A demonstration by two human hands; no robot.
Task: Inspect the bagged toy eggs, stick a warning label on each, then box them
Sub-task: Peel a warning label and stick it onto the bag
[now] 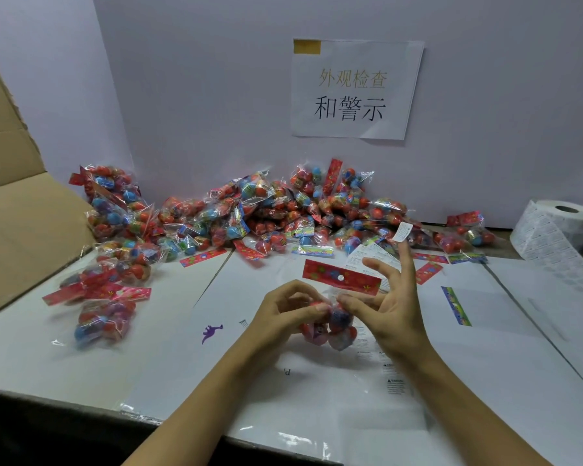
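1. One bag of toy eggs (329, 326) is sitting in the middle of the white table (169, 358), right in front of us, and we are holding it between both hands.
2. We are pinching the crinkly top of the bag with our left hand (283, 307), fingers curled in.
3. We are pinching it from the other side with the thumb and one finger of our right hand (389, 312). The other fingers are spreading up and out, and a small white warning label (403, 232) is sticking to one fingertip.
4. We are guessing the bag is light and bumpy. The clear plastic looks slippery and soft, and the eggs inside look hard and likely to roll around. Holding it just under the red card top (342, 277) seems best, and a flat bit of plastic seems the best spot for the label.
5. A big pile of more bags (266, 213) is waiting at the back, by the wall.
6. A few bags (105, 297) are lying apart on the left, near the brown cardboard box (24, 210).
7. A roll of labels (557, 228) is sitting far to the right.
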